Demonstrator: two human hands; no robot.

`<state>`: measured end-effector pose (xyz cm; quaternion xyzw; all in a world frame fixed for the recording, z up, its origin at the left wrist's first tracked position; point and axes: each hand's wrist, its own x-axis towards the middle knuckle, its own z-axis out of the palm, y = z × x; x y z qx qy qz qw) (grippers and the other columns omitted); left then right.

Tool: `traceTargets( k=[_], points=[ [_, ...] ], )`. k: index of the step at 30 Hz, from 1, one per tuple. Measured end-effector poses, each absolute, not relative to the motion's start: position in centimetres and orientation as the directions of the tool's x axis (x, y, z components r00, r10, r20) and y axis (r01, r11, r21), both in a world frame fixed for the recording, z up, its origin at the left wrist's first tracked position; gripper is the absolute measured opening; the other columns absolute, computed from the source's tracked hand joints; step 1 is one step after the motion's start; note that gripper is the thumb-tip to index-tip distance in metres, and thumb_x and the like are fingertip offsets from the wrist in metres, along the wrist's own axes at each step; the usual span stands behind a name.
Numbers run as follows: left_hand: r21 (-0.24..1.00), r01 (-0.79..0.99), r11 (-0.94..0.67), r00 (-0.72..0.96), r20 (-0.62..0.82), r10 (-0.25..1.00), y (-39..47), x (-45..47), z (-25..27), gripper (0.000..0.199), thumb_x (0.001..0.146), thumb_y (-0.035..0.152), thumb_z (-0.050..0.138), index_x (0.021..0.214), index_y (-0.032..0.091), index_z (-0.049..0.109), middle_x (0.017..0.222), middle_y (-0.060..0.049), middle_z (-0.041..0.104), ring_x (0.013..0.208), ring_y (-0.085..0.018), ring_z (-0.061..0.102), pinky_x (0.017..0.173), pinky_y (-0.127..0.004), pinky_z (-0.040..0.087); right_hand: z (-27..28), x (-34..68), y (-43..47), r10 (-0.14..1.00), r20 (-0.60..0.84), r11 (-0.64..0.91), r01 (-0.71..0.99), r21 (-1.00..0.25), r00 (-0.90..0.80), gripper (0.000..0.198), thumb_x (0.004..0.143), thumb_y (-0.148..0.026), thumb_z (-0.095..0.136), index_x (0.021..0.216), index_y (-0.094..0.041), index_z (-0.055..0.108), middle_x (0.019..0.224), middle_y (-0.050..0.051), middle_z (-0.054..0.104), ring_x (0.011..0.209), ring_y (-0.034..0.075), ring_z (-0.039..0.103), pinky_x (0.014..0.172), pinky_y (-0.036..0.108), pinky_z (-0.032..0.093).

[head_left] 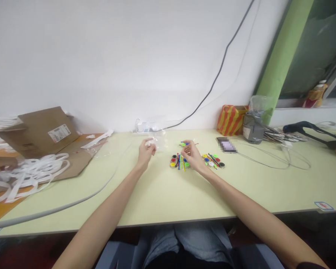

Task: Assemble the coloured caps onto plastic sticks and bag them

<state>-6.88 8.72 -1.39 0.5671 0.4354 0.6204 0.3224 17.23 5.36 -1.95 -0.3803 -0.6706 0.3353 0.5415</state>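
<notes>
My left hand (147, 152) is raised over the table, its fingers pinched on a thin clear plastic bag (160, 142) that shows only faintly. To its right, my right hand (192, 155) hangs over small coloured pieces with thumb and fingers curled together; whatever is between them is too small to make out. Below and left of it lies a group of round coloured discs (173, 164) and thin coloured plastic sticks (179, 162). A similar group of discs (211, 164) and sticks lies on its right. Beyond its fingertips are a few more bright pieces (184, 144).
On the left stand an open cardboard box (44, 130) and a heap of white strapping (36, 172). A grey cable (81, 201) crosses the table (156, 201). At right are a phone (226, 145), a striped bag (231, 119), a grey bin (252, 127) and a charging cord (268, 167).
</notes>
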Motion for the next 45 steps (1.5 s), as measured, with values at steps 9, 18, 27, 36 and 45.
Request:
traceTargets(
  k=[9, 18, 27, 36, 45],
  points=[
    [0.648, 0.748, -0.147, -0.255, 0.485, 0.837, 10.1, -11.0, -2.7, 0.065, 0.085, 0.036, 0.057, 0.142, 0.014, 0.033, 0.092, -0.008, 0.065, 0.094, -0.026, 0.063, 0.087, -0.039, 0.047, -1.1, 17.5, 4.4, 0.769, 0.609, 0.635, 0.339, -0.694, -0.195, 0.047, 0.085, -0.015, 0.045, 0.132, -0.022, 0.041, 0.099, 0.004, 0.056, 0.08, 0.016, 0.058, 0.076, 0.031, 0.048],
    [0.149, 0.947, -0.285, 0.263, 0.148, 0.953, 10.5, -9.8, -3.6, 0.057, 0.101, 0.05, 0.025, 0.153, 0.03, 0.035, 0.163, -0.005, 0.03, 0.152, -0.028, 0.02, 0.121, -0.052, 0.016, -1.3, 17.6, 4.5, 0.695, 0.673, 0.701, 0.447, -0.555, -0.254, 0.051, 0.085, -0.009, 0.04, 0.134, -0.021, 0.042, 0.106, 0.007, 0.055, 0.088, 0.018, 0.058, 0.085, 0.034, 0.047],
    [0.128, 0.976, -0.177, 0.165, 0.099, 0.981, 10.4, -9.5, -4.0, 0.06, 0.097, 0.063, 0.029, 0.153, 0.041, 0.035, 0.164, -0.006, 0.025, 0.15, -0.042, 0.017, 0.115, -0.066, 0.015, -1.7, 17.8, 4.8, 0.693, 0.66, 0.695, 0.512, -0.505, -0.289, 0.052, 0.082, -0.006, 0.04, 0.132, -0.02, 0.044, 0.11, 0.009, 0.054, 0.098, 0.021, 0.056, 0.09, 0.036, 0.047],
    [0.124, 0.978, -0.165, 0.152, 0.112, 0.982, 9.3, -9.1, -3.3, 0.06, 0.096, 0.06, 0.031, 0.152, 0.039, 0.036, 0.164, -0.005, 0.026, 0.149, -0.04, 0.021, 0.115, -0.064, 0.016, -1.5, 17.8, 5.1, 0.692, 0.642, 0.618, 0.73, -0.291, -0.33, 0.056, 0.082, -0.002, 0.04, 0.135, -0.019, 0.045, 0.119, 0.013, 0.054, 0.112, 0.026, 0.05, 0.097, 0.04, 0.042],
    [0.119, 0.971, -0.206, 0.183, 0.181, 0.966, 8.9, -9.3, -3.2, 0.061, 0.1, 0.054, 0.027, 0.157, 0.03, 0.029, 0.166, -0.004, 0.015, 0.154, -0.03, 0.003, 0.122, -0.056, 0.004, -1.2, 22.0, 7.6, 0.805, 0.58, 0.284, 0.94, -0.187, -0.128, 0.057, 0.082, -0.001, 0.042, 0.136, -0.018, 0.052, 0.121, 0.016, 0.059, 0.112, 0.031, 0.047, 0.091, 0.041, 0.038]
  ],
)
